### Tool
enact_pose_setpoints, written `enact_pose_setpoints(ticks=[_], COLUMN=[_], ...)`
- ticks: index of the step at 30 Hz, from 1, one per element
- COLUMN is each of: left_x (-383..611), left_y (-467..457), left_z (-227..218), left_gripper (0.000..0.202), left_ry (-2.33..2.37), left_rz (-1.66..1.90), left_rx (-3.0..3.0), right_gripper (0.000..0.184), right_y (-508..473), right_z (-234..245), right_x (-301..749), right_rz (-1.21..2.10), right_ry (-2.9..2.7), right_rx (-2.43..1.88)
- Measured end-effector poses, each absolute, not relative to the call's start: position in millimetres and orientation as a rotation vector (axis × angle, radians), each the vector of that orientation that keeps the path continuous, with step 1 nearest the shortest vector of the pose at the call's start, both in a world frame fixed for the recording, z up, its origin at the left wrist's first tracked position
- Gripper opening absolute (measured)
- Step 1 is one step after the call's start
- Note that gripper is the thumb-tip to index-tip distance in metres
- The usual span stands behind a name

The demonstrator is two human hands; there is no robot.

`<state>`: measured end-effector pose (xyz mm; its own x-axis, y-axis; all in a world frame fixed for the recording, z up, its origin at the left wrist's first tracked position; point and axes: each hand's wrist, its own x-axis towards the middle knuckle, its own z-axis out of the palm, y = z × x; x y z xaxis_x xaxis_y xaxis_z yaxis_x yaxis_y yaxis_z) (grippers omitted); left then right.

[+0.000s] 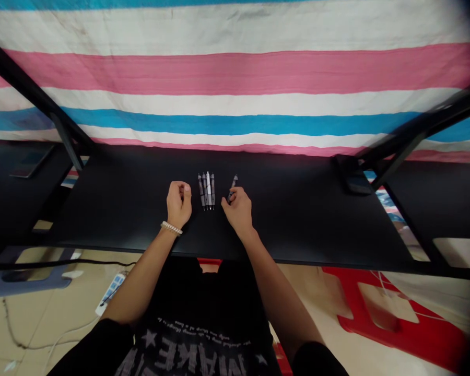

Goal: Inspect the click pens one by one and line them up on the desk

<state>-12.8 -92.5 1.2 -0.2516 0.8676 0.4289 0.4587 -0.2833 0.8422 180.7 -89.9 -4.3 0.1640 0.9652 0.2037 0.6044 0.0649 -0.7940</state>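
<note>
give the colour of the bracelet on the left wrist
The bracelet is creamy white; see the head view.

A long black table (297, 209) carried four pens (206, 192) near its middle, lying side by side in a close row. The third from the left was white along its upper part, the others darker. A flat black object (352, 176) lay towards the right end.

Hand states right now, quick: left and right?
Left hand: curled closed beside the row of pens, nothing visible in it.
Right hand: closed, fingers gripping a separate pen.
</note>
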Motion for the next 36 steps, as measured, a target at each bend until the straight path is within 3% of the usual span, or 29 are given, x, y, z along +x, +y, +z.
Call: enact_pose_setpoints(ticks=[8, 13, 19, 26, 30, 36], left_x=[-11, 0, 3, -8, -3, 3], left_y=[-83, -53, -17, -20, -24, -21], left_z=[4, 30, 41, 25, 21, 11], left_gripper=[0.025, 0.042, 0.024, 0.024, 0.026, 0.030], left_ry=[1.486, 1.125, 0.929, 0.958, 0.914, 1.002], left_rz=[1.424, 1.360, 1.410, 1.471, 1.486, 1.495], left_rx=[1.567, 1.198, 1.126, 1.032, 0.968, 0.929], right_gripper=[0.023, 0.031, 0.039, 0.049, 0.044, 0.020], right_y=[-84, -70, -40, -31, -41, -49], right_z=[-2, 22, 46, 26, 18, 19], right_x=[195, 197, 174, 161, 163, 162], right_rz=[0.631, 1.001, 1.157, 1.334, 1.232, 0.884], right_ry=[-1.536, -1.374, -1.443, -1.370, -1.335, -1.365], right_rx=[-1.609, -1.240, -0.990, -0.992, -1.046, -1.026])
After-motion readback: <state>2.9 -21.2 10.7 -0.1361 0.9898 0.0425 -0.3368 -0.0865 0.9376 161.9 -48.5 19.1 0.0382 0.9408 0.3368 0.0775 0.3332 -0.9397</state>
